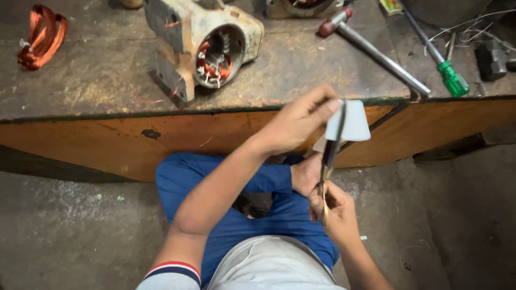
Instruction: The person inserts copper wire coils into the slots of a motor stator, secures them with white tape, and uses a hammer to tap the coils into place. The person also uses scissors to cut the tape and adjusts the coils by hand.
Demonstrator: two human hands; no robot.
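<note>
Worn wood bench [107, 70] w/ grey concrete floor [70, 231].

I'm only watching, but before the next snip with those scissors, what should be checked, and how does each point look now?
1. Sheet gripped: left hand pinches the pale sheet at its edge. Ok.
2. Scissors held: right hand is on the scissors handles. Ok.
3. Blades on the sheet: they cross its left part. Ok.
4. Fingers clear of blades: left fingertips sit very close. Cannot tell.
5. Sheet clear of bench edge: held in front of it. Ok.
6. Screwdriver and motor housing out of the way: both lie on the bench. Ok.
</note>
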